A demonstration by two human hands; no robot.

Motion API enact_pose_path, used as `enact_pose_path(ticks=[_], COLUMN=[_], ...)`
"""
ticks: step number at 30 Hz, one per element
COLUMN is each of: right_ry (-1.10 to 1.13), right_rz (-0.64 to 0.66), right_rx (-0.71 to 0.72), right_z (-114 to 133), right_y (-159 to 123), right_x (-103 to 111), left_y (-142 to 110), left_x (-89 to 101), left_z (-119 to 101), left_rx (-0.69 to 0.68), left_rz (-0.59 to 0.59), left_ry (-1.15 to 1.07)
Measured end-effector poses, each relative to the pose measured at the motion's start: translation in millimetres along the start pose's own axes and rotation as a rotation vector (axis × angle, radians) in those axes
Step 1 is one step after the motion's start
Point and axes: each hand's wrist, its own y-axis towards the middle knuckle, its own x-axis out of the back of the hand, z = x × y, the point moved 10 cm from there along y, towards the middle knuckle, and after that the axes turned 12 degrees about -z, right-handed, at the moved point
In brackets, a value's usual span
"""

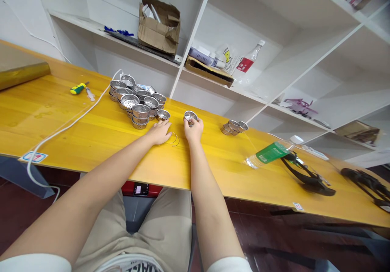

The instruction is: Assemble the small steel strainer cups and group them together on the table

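My right hand is closed around a small perforated metal cup, gripping its lower side close to the tabletop. My left hand lies low over the table, thumb spread away from the fingers. Its fingertips reach the base of another perforated cup; whether they touch it I cannot tell. Between my hands lies a thin curved wire piece. Just left of these stands a cluster of stacked perforated cups, several stacks close together. Farther right is a smaller group of the same cups.
On the yellow table, a white cable runs past a screwdriver. A green-labelled bottle lies on its side at right, near a black strap-like object. White shelves rise behind.
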Motion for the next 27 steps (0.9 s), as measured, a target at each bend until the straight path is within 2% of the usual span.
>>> enact_pose_path(ticks=[4,7,9,12,15,18,22,27], right_ry=[0.002,0.061,0.142,0.301,0.407,0.417,0.206,-0.109], right_rz=[0.034,0.057,0.138,0.333,0.461,0.461,0.350,0.568], right_rx=[-0.015,0.008,0.064,0.199,0.262,0.199,0.052,0.110], right_z=[6,22,41,76,96,90,59,48], right_y=[0,-3,-11,-32,-48,-45,-30,-46], right_x=[1,2,-3,-11,-15,-17,-18,-35], left_y=[1,1,1,-1,-2,-3,-3,-4], left_x=[5.9,15.6,24.5,42.1,54.4,60.8,63.6,64.9], left_z=[0,7,11,15,20,17,14,23], left_rx=[-0.024,0.035,0.076,0.102,0.151,0.115,0.054,0.101], left_rz=[-0.090,-0.196,-0.269,-0.380,-0.434,-0.455,-0.489,-0.530], left_ry=[-0.103,-0.273,-0.374,-0.434,-0.438,-0.430,-0.411,-0.360])
